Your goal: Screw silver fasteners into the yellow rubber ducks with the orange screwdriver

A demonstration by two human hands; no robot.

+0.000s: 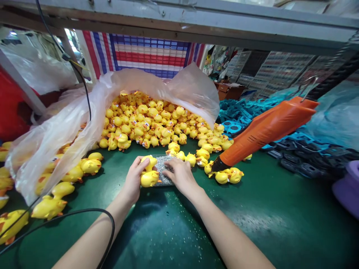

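Left hand [134,180]: clamped on the yellow duck [149,178], left of the tray [167,182]!
Duck's long axis: near to far; facing, can't tell.
Right hand [181,175]: thumb and fingers apart, at the metal bits [162,164].

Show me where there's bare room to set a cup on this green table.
The green table is widest open between the right forearm and purple object. A smaller, speckled patch separates the right and left forearm. Yellow ducks crowd back and left; teal parts and dark parts, back right.
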